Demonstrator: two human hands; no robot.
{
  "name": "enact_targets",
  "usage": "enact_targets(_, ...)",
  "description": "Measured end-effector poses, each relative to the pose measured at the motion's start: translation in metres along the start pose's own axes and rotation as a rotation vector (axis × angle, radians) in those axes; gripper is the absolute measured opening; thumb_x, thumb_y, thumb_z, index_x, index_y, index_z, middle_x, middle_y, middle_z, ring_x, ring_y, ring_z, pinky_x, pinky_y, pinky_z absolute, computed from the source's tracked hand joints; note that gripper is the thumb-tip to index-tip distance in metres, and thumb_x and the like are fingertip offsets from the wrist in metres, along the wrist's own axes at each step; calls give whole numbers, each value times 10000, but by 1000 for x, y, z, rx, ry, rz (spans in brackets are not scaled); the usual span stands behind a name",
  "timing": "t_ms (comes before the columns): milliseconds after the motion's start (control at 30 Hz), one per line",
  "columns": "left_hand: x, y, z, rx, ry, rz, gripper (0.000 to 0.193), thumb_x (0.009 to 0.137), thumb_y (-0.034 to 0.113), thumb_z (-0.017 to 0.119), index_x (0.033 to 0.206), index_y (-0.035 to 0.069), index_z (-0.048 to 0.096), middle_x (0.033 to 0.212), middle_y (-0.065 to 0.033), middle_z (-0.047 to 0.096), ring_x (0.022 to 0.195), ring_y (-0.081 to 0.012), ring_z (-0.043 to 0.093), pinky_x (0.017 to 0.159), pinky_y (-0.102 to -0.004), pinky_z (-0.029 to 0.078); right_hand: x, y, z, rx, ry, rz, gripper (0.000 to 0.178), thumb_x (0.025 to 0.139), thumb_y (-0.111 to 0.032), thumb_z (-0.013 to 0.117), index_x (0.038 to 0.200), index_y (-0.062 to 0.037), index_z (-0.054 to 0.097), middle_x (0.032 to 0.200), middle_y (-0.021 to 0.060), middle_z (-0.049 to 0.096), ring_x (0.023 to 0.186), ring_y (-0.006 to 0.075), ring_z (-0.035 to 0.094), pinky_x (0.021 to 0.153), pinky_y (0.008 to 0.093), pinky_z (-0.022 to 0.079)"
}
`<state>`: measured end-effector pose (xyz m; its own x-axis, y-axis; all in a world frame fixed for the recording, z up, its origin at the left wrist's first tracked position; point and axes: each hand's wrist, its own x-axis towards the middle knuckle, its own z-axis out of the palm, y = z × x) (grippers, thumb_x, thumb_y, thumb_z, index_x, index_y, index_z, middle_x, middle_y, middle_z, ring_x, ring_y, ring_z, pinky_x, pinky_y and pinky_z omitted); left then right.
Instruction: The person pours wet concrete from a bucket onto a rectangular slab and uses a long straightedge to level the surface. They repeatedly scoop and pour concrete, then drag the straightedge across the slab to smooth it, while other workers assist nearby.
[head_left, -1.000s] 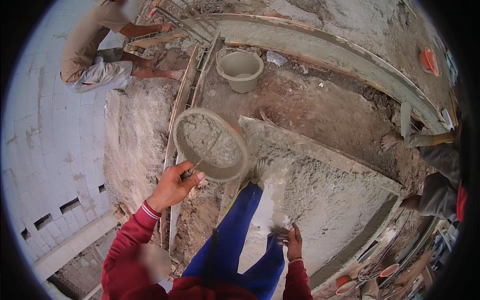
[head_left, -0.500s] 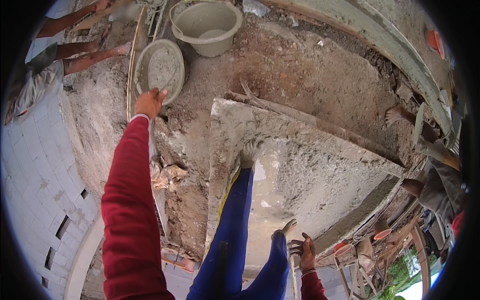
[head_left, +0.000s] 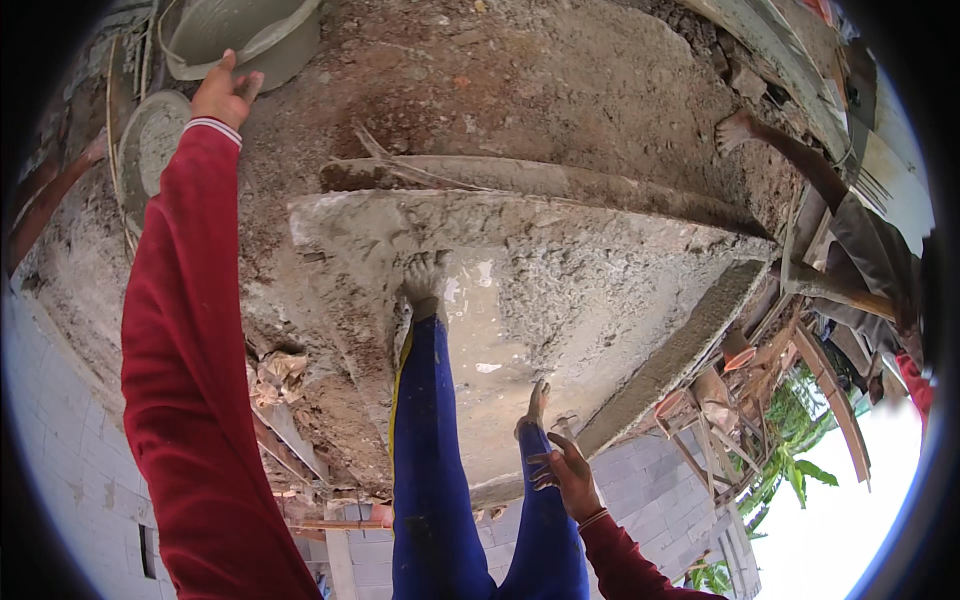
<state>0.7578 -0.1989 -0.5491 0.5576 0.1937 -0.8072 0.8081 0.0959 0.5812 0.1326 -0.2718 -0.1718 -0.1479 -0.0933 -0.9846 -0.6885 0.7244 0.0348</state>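
Observation:
My left hand [head_left: 222, 96] reaches out at the upper left, in front of the larger grey bucket [head_left: 287, 62] and close to its rim. Its thumb and forefinger are apart; the other fingers are partly hidden, and contact with the rim is unclear. Just below stands a smaller grey bucket [head_left: 128, 150] of wet grey mortar, partly covered by my red sleeve. My right hand [head_left: 570, 478] hovers by my lower blue trouser leg, its fingers spread and holding nothing. Both my bare feet are on a wet, rough mortar slab [head_left: 620, 285].
A board [head_left: 560, 180] runs along the slab's far edge. Another person's bare foot [head_left: 737, 130] rests on the soil at the right. Crumpled brown paper [head_left: 280, 378] lies left of the slab. Timber pieces [head_left: 832, 390] stand at the right, and a grey block wall [head_left: 640, 490] rises nearby.
My left hand has moved from the smaller bucket's rim to the larger bucket. My right hand has come nearer my leg. The whole view has shifted and tilted.

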Motion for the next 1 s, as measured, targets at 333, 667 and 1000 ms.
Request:
enact_targets(333, 5, 24, 15, -151, -162, -10, 338, 942, 107, 613, 1252, 33, 500, 1237, -140, 444, 1035, -288, 531, 920, -500, 561, 15, 56, -16, 105, -35, 27, 542, 998, -342, 551, 1385, 5, 400, 1048, 153, 687, 796, 173, 673, 704, 310, 557)
enact_targets(667, 27, 18, 30, -120, -138, 69, 263, 913, 44, 619, 1143, 31, 494, 1070, -131, 546, 773, -263, 598, 500, -276, 449, 59, 74, -22, 171, -20, -45, 469, 987, -279, 573, 1349, 1, 471, 1037, 152, 699, 769, 138, 663, 665, 270, 539)
enact_targets(1000, -187, 40, -5, -20, -392, 227, 132, 855, 18, 610, 977, 42, 566, 925, -62, 596, 794, -202, 583, 572, -279, 421, 8, -9, 12, 304, -94, -281, 467, 982, -285, 593, 1350, -22, 482, 1016, 98, 683, 831, 150, 661, 726, 293, 558)
